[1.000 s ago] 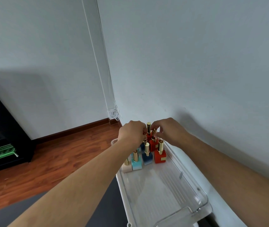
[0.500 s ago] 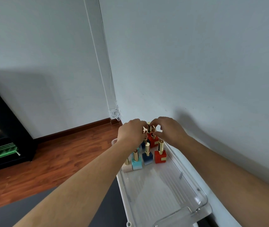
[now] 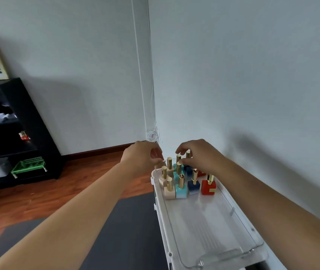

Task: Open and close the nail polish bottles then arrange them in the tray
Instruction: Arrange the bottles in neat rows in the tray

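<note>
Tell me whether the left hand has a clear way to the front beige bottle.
Probably yes: the left hand hovers just beyond the beige bottle, which stands at the tray's near-left corner of the cluster, nothing covering its cap.

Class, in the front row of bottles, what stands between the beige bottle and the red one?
Head view: a light blue bottle and a dark blue bottle stand between beige bottle and red bottle.

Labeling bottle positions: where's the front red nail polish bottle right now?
Head view: the red nail polish bottle stands upright in the clear tray, rightmost of the front row, beside the dark blue bottle.
</note>
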